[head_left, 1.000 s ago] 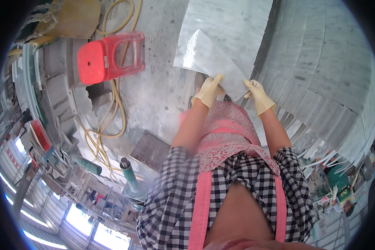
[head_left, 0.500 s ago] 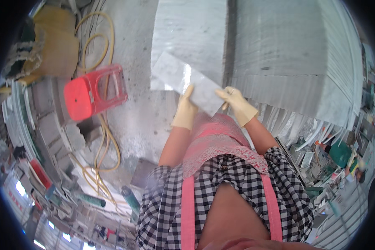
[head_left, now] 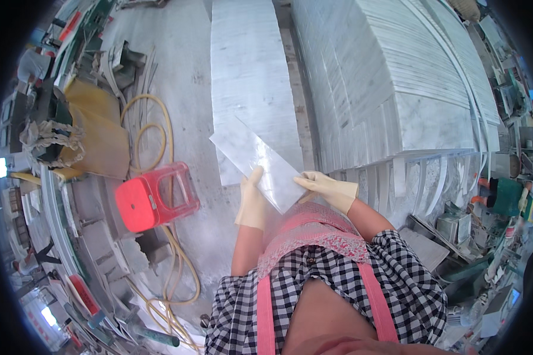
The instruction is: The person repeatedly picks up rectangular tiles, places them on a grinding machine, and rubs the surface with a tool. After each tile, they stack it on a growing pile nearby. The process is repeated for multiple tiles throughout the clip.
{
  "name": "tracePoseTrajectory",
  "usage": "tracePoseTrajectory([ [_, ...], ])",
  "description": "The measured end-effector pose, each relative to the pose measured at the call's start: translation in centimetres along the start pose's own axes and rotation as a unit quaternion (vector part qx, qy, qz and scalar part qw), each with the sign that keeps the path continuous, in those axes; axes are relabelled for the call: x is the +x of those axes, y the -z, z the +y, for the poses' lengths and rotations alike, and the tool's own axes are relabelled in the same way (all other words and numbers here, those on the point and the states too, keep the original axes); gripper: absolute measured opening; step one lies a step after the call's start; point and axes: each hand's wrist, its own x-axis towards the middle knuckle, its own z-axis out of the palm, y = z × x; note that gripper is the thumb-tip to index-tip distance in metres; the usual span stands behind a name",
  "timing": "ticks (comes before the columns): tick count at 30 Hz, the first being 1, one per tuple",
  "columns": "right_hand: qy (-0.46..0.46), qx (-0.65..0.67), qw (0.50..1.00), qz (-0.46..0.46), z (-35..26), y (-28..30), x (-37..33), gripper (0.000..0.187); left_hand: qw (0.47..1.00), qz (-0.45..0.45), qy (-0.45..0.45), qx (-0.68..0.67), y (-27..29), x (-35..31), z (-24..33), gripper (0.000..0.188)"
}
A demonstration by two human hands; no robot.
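Note:
Between my two gloved hands is a glossy white-grey stone tile (head_left: 260,165), long, rectangular and tilted, catching a bright reflection. My left hand (head_left: 253,198), in a cream rubber glove, grips its left long edge with the thumb on top. My right hand (head_left: 328,188), gloved alike, pinches the edge near the lower right corner. The fingers under the tile are hidden. Just beyond it lies a long row of closely packed pale stone tiles (head_left: 251,77), partly covered by the tile I hold.
A large stack of marble slabs (head_left: 349,89) stands on the right, bound by pale straps. On the left floor a red plastic stool (head_left: 137,204) lies on its side near a looped yellow hose (head_left: 169,127). A yellow-brown sack (head_left: 98,127) is farther left. Scraps clutter both sides.
My view has shifted, so the tile row, stack and stool appear lower in the picture. Both hands still hold the tile, at a similar slant.

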Motion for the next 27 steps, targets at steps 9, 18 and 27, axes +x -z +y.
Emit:
tracePoseTrajectory([
  [9, 0.183, -0.097, 0.977, 0.042, -1.8, -0.2, 1.0, 0.056, 0.99, -0.067, -0.046, 0.116, -1.2, -1.9, 0.5, 0.051],
  [18, -0.047, 0.241, 0.959, -0.141, 0.7, -6.5, 7.1, 0.034, 0.993, -0.03, 0.027, 0.113, 3.1, -4.0, 3.5, 0.053],
  [27, 0.169, 0.178, 0.969, -0.028, 0.8, -24.9, 5.7, 0.037, 0.941, -0.082, 0.022, 0.327, 18.1, -5.1, 13.7, 0.05],
])
